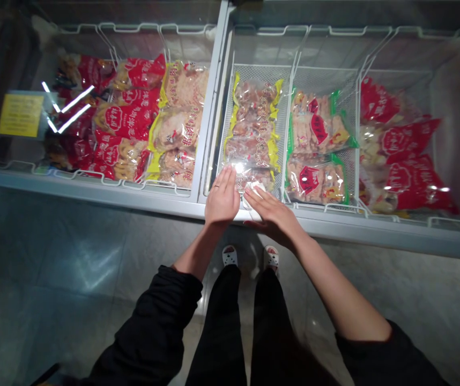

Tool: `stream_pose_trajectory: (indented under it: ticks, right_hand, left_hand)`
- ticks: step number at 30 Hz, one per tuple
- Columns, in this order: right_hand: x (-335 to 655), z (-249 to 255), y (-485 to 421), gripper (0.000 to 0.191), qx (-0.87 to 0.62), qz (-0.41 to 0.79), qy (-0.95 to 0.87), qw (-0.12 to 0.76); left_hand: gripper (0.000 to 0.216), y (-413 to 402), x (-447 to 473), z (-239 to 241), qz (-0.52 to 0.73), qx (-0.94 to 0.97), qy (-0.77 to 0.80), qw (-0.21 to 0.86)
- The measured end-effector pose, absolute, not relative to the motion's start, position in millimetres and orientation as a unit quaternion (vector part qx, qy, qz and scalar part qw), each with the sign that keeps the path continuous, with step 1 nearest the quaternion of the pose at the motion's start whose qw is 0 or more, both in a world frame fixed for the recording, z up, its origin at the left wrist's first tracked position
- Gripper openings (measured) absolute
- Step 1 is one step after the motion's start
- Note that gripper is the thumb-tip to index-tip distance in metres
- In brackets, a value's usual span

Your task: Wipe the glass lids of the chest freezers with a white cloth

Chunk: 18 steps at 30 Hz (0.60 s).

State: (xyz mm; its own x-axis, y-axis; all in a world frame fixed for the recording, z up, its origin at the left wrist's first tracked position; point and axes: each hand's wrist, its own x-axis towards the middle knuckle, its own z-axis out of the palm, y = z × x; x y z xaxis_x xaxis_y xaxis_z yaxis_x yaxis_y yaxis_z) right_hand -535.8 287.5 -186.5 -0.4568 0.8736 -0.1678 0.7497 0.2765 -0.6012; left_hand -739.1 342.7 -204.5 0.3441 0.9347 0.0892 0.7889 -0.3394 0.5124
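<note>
I stand at a chest freezer with glass lids [254, 48]. My left hand [222, 198] lies flat on the glass near the front rim, fingers stretched and together, a ring on one finger. My right hand [272, 213] lies flat beside it, fingers extended over a white cloth [253, 194] that it presses against the glass. Under the glass just beyond both hands sits a yellow-edged bag of frozen food [254, 126] in a wire basket [230, 107].
More baskets hold green-edged bags [318, 150] and red bags [407, 161] to the right, red bags [121, 123] and yellow-edged bags [177, 123] to the left. A yellow label [20, 115] is on the left glass. The freezer's metal front rim [93, 190] runs across. Grey tiled floor lies below.
</note>
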Motion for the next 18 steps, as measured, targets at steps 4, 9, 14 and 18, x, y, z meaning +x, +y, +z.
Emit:
stream_pose_trajectory:
  ticks: [4, 9, 14, 18]
  right_hand:
    - [-527, -187, 287, 0.063, -0.482, 0.379, -0.771, 0.172]
    - [-531, -180, 285, 0.038, -0.513, 0.438, -0.691, 0.260]
    - [-551, -187, 295, 0.027, -0.625, 0.458, -0.496, 0.392]
    - [-567, -203, 312, 0.042, -0.651, 0.511, -0.276, 0.488]
  left_hand:
    - [0.055, 343, -739, -203, 0.192, 0.796, 0.541, 0.192]
    - [0.054, 344, -740, -203, 0.222, 0.781, 0.535, 0.234]
    - [0.052, 347, -749, -195, 0.299, 0.736, 0.530, 0.297]
    - [0.050, 345, -765, -177, 0.348, 0.711, 0.543, 0.281]
